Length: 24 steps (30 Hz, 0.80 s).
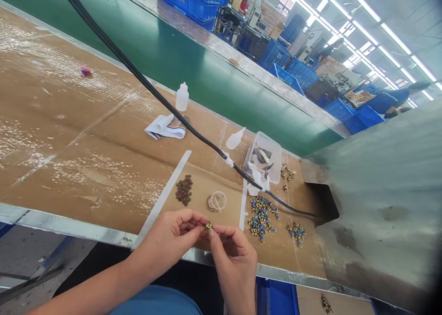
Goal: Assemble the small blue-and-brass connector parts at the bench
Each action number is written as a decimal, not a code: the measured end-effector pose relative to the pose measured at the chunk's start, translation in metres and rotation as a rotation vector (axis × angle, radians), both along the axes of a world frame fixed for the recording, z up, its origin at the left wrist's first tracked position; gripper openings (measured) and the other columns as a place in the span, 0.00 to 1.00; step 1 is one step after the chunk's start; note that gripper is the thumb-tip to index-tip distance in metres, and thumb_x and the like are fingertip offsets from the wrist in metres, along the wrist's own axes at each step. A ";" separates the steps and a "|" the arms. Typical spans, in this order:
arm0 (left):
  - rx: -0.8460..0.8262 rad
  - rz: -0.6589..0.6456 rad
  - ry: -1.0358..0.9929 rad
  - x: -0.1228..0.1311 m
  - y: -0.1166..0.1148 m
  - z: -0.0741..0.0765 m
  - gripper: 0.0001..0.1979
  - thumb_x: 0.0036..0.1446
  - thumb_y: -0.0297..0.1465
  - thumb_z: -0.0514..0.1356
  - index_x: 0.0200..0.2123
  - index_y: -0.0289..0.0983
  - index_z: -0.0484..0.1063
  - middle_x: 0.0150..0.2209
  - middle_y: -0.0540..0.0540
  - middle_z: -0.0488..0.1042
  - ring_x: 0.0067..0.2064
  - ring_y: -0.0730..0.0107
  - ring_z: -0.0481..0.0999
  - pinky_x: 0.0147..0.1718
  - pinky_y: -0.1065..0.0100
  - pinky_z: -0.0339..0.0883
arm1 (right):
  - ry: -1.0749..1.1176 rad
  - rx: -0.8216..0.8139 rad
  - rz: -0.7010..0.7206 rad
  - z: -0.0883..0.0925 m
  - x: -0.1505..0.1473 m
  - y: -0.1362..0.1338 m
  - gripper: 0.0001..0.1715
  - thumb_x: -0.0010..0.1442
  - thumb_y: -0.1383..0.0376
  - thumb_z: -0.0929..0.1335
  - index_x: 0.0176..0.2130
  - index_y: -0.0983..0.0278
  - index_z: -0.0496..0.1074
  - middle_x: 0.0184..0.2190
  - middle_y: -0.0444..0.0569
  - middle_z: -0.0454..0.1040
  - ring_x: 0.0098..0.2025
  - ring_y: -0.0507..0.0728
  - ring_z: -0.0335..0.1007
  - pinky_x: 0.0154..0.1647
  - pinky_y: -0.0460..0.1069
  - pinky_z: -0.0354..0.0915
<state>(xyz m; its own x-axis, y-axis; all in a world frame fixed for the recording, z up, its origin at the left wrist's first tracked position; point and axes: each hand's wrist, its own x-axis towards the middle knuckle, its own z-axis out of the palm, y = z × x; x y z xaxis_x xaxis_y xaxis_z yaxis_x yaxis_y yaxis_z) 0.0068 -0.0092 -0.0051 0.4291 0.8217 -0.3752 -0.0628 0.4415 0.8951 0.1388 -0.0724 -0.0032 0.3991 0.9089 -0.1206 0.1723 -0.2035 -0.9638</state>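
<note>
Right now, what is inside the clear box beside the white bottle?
The clear box holds some dark pieces and a long pale piece. A white tissue covers its front corner, so whatever lies under the tissue cannot be seen.

Bench survey: non-handled items on cardboard-covered workbench (69, 135)

Upright white plastic dropper bottle (182, 97) at far edge; second dropper bottle (235, 139) lying on its side to the right. Folded white cloth (164, 127) left of it, rainbow ribbon cable (172, 131) alongside. Clear plastic tub (262, 156) holds mixed items, not identified. Black cable (145, 82) crosses bench, running under grey sheet-metal hood (376, 213) at right. Pink scrap (84, 71) far left. Green conveyor belt (155, 38) beyond bench; blue plastic crates (300, 73) stacked further off.
</note>
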 end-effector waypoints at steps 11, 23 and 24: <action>0.049 0.014 0.039 0.000 -0.003 0.000 0.07 0.52 0.31 0.60 0.34 0.36 0.76 0.31 0.45 0.81 0.37 0.59 0.81 0.39 0.62 0.75 | -0.044 -0.045 0.002 -0.003 -0.002 0.000 0.11 0.55 0.59 0.70 0.34 0.65 0.76 0.29 0.50 0.78 0.30 0.55 0.75 0.34 0.49 0.73; 0.169 0.024 0.141 0.000 -0.005 0.003 0.08 0.53 0.29 0.59 0.38 0.36 0.73 0.33 0.46 0.78 0.36 0.64 0.79 0.36 0.66 0.74 | -0.068 -0.066 -0.018 0.001 -0.006 0.000 0.10 0.54 0.59 0.70 0.30 0.65 0.75 0.27 0.49 0.78 0.27 0.54 0.74 0.30 0.47 0.71; 0.174 0.022 0.147 0.000 -0.005 0.004 0.08 0.53 0.29 0.59 0.38 0.36 0.72 0.32 0.46 0.78 0.35 0.64 0.79 0.36 0.66 0.74 | -0.063 -0.069 -0.023 0.001 -0.007 0.000 0.11 0.54 0.59 0.70 0.30 0.64 0.75 0.26 0.48 0.78 0.27 0.54 0.74 0.29 0.47 0.71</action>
